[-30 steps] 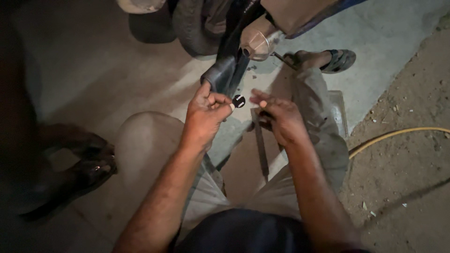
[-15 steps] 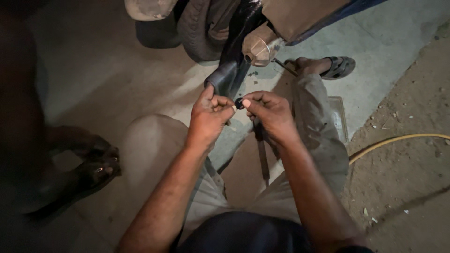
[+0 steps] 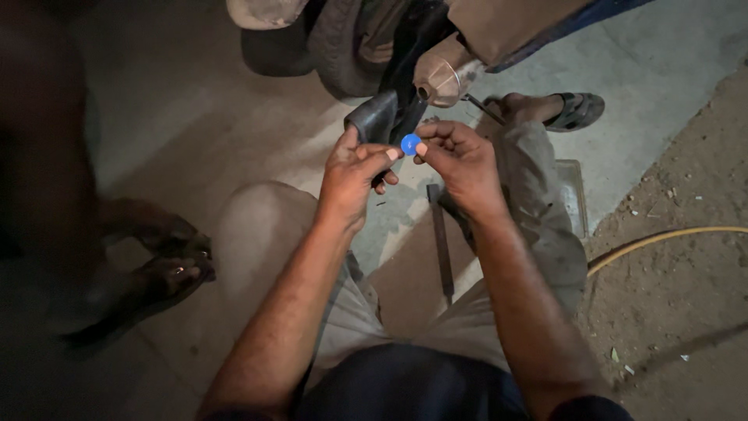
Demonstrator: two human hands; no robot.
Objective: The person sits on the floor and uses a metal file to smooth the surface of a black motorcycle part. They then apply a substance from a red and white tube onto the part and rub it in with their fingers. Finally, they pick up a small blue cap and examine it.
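At upper centre of the frame, the left hand [image 3: 354, 173] and right hand [image 3: 460, 160] both pinch a small blue round patch [image 3: 410, 144] just below the black inner tube [image 3: 375, 117].

Yellow hose [image 3: 662, 238] on dirt, flat metal bar [image 3: 441, 234] on concrete, sandalled foot [image 3: 573, 111] beyond.

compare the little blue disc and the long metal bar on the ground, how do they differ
The blue disc is small, round and bright; the metal bar is long, narrow and dark. The blue disc is pinched between the fingertips of the left hand and right hand, up by the black rubber tube; the metal bar lies untouched on the ground between the person's knees. Nothing plain is shared.
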